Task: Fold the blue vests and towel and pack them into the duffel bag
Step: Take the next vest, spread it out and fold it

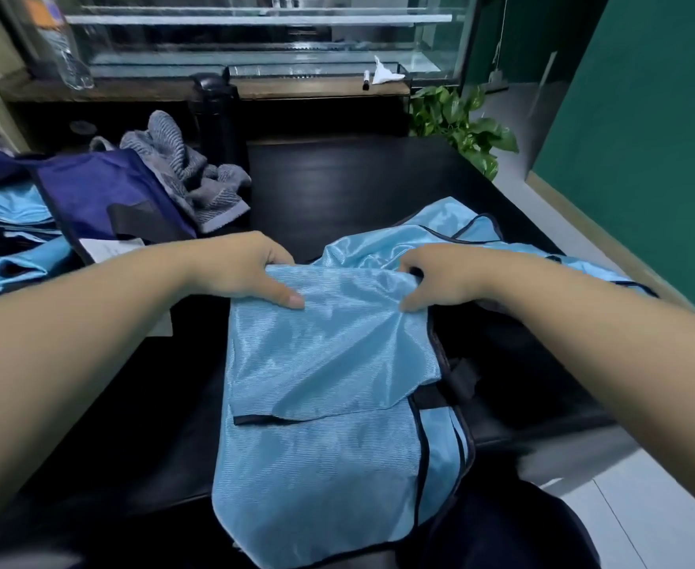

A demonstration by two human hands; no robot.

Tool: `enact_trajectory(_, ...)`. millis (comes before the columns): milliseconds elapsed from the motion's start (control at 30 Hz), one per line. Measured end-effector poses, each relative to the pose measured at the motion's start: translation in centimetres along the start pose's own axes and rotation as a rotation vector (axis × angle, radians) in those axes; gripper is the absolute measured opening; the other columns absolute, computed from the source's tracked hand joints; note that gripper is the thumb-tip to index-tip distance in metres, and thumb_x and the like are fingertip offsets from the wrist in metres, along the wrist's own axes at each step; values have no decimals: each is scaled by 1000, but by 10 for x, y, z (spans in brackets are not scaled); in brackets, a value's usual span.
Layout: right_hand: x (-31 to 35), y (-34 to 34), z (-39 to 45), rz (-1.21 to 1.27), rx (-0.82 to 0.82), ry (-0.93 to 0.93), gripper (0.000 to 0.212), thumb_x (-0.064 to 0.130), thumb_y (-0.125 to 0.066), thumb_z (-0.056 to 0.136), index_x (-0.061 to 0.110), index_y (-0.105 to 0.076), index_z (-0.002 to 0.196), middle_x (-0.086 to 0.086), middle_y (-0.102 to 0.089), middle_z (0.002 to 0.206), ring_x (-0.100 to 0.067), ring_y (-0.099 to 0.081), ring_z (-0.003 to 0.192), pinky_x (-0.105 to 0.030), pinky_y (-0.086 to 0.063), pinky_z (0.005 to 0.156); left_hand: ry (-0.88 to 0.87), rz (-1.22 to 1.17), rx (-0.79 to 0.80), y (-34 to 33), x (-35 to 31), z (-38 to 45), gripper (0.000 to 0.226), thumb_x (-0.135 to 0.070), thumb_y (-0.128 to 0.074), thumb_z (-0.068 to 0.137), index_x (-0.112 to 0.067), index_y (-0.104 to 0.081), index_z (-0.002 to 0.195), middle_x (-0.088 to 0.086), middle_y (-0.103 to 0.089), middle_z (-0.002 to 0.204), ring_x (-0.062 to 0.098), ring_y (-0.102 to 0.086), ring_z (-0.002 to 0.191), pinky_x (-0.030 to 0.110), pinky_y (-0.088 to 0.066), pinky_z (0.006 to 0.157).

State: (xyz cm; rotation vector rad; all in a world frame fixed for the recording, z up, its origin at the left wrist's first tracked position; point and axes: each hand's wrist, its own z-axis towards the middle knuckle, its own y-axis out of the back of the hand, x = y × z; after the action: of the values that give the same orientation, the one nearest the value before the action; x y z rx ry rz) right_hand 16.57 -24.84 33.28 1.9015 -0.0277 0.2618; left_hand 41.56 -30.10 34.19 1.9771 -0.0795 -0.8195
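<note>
A dark table (337,174) carries blue vests (329,404), a towel (190,170) and a bag (91,186).

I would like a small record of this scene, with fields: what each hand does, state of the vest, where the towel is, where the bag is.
left hand: grips the folded edge of the light blue vest
right hand: grips the same edge
vest state: partly folded on the dark table, lower end hanging over the near edge
towel: grey towel, crumpled, unfolded, far left
bag: dark blue duffel bag, left, beside the towel
</note>
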Motion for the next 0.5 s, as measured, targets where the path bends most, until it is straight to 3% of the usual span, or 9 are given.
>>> enact_trajectory(67, -2, 8, 0, -39, 56, -28, 21, 37, -65, 84, 24, -49, 82, 10, -50, 85, -14, -51, 78, -32, -41, 70, 28, 81, 43, 3, 1, -2, 12, -31, -77, 77, -22, -70, 73, -17, -70, 65, -5, -60, 57, 9, -45, 58)
enact_trajectory(133, -2, 12, 1, -45, 34, -40, 21, 31, -65, 83, 16, -52, 78, 4, -53, 79, -20, -52, 75, -34, -42, 68, 56, 130, -28, 7, 3, -1, 13, -30, -75, 80, -23, -69, 71, -18, -68, 61, -6, -59, 55, 7, -42, 54)
enact_trajectory(233, 0, 15, 2, 60, -147, -39, 25, 19, -62, 82, 16, -43, 67, 1, -47, 70, -19, -45, 64, -29, -33, 53, 58, 192, -276, 14, 5, 0, 19, -31, -72, 83, -16, -67, 72, -4, -67, 69, 11, -59, 64, 19, -41, 54)
enact_trajectory(333, 6, 17, -3, 71, -450, 10, 8, 18, -59, 85, 18, -53, 90, 1, -48, 93, -18, -49, 85, -33, -42, 73, 40, 180, -574, 15, 4, -8, 23, -29, -69, 86, -10, -63, 74, 8, -62, 72, 19, -51, 64, 25, -35, 53)
enact_trajectory(367, 8, 17, -7, 43, -537, 22, 13, 19, -59, 86, 18, -54, 98, 2, -48, 97, -18, -47, 90, -34, -41, 80, 23, 154, -654, 15, 3, -13, 20, -27, -69, 86, -11, -63, 76, 7, -61, 72, 20, -50, 65, 24, -34, 53)
enact_trajectory(500, 17, 13, -37, 43, -684, 121, 18, 17, -60, 85, 18, -55, 103, 7, -51, 91, -16, -48, 86, -28, -32, 76, -45, 103, -788, 9, 2, -47, 8, -19, -70, 84, -15, -65, 79, 1, -60, 77, 18, -52, 74, 28, -26, 60)
